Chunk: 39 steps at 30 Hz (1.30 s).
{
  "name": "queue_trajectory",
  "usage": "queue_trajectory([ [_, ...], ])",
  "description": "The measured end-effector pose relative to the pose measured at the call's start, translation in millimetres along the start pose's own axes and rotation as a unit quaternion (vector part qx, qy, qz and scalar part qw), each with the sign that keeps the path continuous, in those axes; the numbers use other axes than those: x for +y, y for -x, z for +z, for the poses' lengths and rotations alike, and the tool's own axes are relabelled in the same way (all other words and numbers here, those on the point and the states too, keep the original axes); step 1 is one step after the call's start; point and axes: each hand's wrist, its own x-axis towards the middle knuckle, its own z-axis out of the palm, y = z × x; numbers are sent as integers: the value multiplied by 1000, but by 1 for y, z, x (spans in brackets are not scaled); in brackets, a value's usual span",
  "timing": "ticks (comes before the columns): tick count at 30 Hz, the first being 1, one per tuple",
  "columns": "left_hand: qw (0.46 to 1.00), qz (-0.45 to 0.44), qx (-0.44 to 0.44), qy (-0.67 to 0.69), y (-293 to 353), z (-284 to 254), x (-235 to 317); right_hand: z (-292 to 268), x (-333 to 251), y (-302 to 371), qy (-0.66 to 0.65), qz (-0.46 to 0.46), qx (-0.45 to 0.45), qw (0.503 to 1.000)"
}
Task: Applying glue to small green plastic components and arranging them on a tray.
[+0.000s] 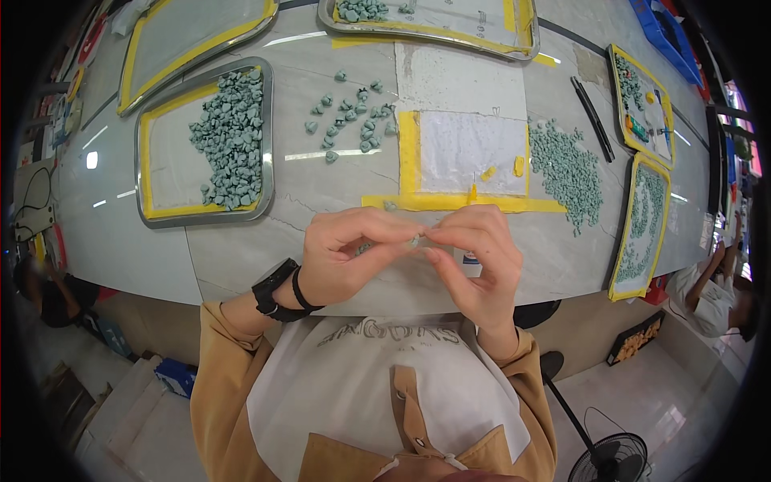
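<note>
My left hand [344, 251] pinches a small pale green piece [415, 240] between thumb and forefinger, above the near part of the table. The fingertips of my right hand [482, 261] are closed at that piece's other side; its exact shape is mostly hidden by the fingers. Another green piece [363, 248] shows beneath my left palm. Just beyond my hands lies a white sheet [470, 149] edged with yellow tape, with a few small yellow bits on it. Loose chunky green pieces [351, 115] are scattered left of the sheet, and a spread of tiny green pieces [566, 169] lies to its right.
A metal tray [269, 153] heaped with green pieces stands at left, another tray [534, 36] at the back. Two yellow-edged trays [617, 273] line the right side. Black pens [593, 119] lie near the tiny pieces. A floor fan [612, 458] stands at lower right; other people are at both sides.
</note>
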Motion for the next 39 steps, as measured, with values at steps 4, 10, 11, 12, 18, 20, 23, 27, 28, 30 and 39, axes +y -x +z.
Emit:
queue_trajectory([
  [4, 999, 0, -15, -32, 1, -2, -1, 0, -1, 0, 13, -7, 4, 1000],
  [10, 998, 25, -10, -52, 0, 1, -2, 0, -4, -1, 55, -23, 7, 998],
  [11, 997, 30, -12, -69, 0, 1, -2, -1, -3, -1, 61, -29, 1, 998],
  [12, 996, 34, -13, -86, 0, 1, -1, -1, -3, -1, 66, -34, -5, 997],
  [18, 991, 50, -1, -128, 3, 3, -4, 0, -2, 0, 66, -16, -20, 997],
  [20, 992, 47, -3, -115, 0, 4, -5, 1, -1, 1, 57, -9, -11, 998],
  [23, 994, 31, -6, -103, -4, 4, -4, 2, 2, 2, 48, 2, 8, 999],
  [27, 995, 23, -18, -95, -10, 7, 1, -4, -5, 1, 69, 5, 19, 997],
  [28, 995, 38, -33, -84, -13, 8, 1, -8, -6, 0, 90, 2, 29, 996],
  [30, 990, 35, -8, -136, -9, 7, 1, -6, -6, 0, 69, -2, 19, 997],
  [39, 995, 21, 26, -96, 4, 10, -3, 3, -1, 5, 57, -40, 58, 996],
])
